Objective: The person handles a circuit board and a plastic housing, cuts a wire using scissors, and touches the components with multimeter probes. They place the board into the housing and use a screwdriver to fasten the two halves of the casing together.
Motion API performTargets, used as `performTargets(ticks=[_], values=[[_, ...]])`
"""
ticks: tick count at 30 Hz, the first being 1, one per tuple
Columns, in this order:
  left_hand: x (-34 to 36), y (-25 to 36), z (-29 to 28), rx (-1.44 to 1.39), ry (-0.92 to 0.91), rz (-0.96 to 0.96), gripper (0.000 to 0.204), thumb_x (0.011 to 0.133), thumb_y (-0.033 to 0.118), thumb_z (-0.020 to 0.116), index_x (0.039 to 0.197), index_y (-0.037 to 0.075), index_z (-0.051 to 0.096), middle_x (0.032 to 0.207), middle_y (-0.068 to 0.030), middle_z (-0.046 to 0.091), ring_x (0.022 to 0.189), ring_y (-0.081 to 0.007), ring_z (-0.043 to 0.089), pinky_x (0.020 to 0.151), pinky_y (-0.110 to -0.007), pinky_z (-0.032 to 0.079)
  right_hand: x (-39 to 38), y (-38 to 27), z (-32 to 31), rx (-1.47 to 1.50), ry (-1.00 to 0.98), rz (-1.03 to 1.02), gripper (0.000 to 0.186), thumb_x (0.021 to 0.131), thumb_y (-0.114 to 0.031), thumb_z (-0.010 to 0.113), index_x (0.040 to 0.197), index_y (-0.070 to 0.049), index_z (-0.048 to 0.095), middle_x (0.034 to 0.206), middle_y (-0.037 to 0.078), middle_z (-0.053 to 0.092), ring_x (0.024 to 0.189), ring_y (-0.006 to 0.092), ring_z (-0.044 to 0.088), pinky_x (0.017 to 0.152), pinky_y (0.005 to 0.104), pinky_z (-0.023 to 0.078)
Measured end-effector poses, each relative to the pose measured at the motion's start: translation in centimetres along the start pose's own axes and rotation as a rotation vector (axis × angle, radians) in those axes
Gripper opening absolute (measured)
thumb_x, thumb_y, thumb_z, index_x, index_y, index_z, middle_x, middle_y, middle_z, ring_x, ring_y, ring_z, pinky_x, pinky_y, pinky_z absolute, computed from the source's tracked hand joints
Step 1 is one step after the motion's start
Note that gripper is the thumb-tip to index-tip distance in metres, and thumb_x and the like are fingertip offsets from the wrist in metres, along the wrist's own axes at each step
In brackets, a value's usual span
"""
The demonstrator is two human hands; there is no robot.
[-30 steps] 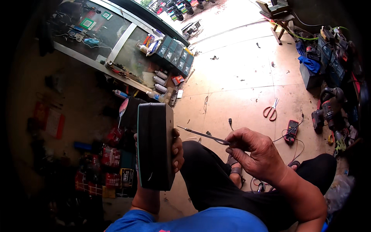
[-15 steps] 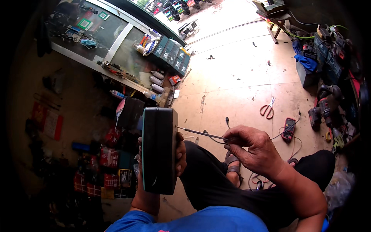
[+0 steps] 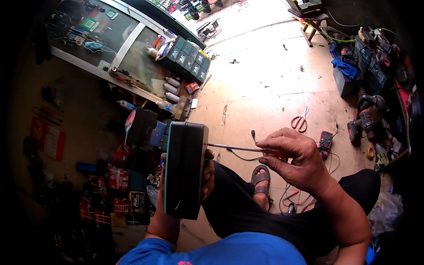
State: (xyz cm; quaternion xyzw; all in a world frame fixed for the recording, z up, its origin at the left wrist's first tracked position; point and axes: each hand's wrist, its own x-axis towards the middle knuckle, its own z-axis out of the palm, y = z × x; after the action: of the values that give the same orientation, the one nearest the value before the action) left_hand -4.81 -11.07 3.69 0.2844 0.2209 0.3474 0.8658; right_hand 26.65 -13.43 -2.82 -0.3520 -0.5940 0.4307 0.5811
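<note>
A black plastic case (image 3: pixel 183 170) with a teal edge stands upright in my left hand (image 3: pixel 206 176), whose fingers wrap round it from behind, partly hidden. My right hand (image 3: pixel 287 163) pinches the red handle of a screwdriver (image 3: pixel 234 147) with a long metal shaft, which lies level with its tip at a small hole on the case's right side. Red-handled scissors (image 3: pixel 300 121) and a red-and-black multimeter (image 3: pixel 325 143) with leads lie on the floor beyond my right hand.
Tiled floor (image 3: pixel 247 97) stretches to a bright doorway. A glass counter (image 3: pixel 97 39), dark batteries (image 3: pixel 185 57) and spray cans (image 3: pixel 172 88) line the left, boxes (image 3: pixel 119 179) below. Power tools (image 3: pixel 369 119), a grey bin (image 3: pixel 344 84) and a wooden stool (image 3: pixel 311 28) stand right.
The case and my left hand have moved right. The screwdriver has come level, its tip now at the case's side, and its red handle shows in my right hand.
</note>
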Motion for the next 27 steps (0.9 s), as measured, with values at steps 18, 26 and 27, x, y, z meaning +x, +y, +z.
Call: performTargets(ticks=[18,26,27], values=[[2.7,-2.7,-1.2,0.045,-0.017,0.069,0.105,0.098,0.082,0.058,0.150,-0.008,0.045,0.105,-0.0166,0.062,0.084,-0.0266,0.070,0.070,-0.038,0.062,0.0,2.1,-1.6,0.535,0.156,0.466,0.046,0.107,-0.029,0.075,0.135,0.006,0.062,0.106,0.013,0.076,0.080,0.0127,0.071,0.068,0.0248,0.057],[5.3,-3.4,-1.3,0.006,-0.034,0.027,0.098,0.101,0.075,0.060,0.154,-0.007,0.044,0.113,-0.0194,0.066,0.092,-0.0293,0.073,0.079,-0.043,0.066,-0.4,2.9,-2.9,0.559,0.246,0.477,0.037,0.111,-0.033,0.068,0.129,0.000,0.069,0.093,0.005,0.073,0.071,0.0083,0.066,0.062,0.0220,0.052],[5.8,-3.6,-1.2,-0.042,-0.049,0.009,0.098,0.101,0.074,0.061,0.153,-0.007,0.045,0.114,-0.0199,0.066,0.093,-0.0294,0.074,0.079,-0.043,0.066,-0.6,2.7,-4.0,0.562,0.190,0.552,0.037,0.111,-0.031,0.068,0.131,0.000,0.068,0.095,0.005,0.074,0.076,0.0087,0.067,0.067,0.0217,0.053]])
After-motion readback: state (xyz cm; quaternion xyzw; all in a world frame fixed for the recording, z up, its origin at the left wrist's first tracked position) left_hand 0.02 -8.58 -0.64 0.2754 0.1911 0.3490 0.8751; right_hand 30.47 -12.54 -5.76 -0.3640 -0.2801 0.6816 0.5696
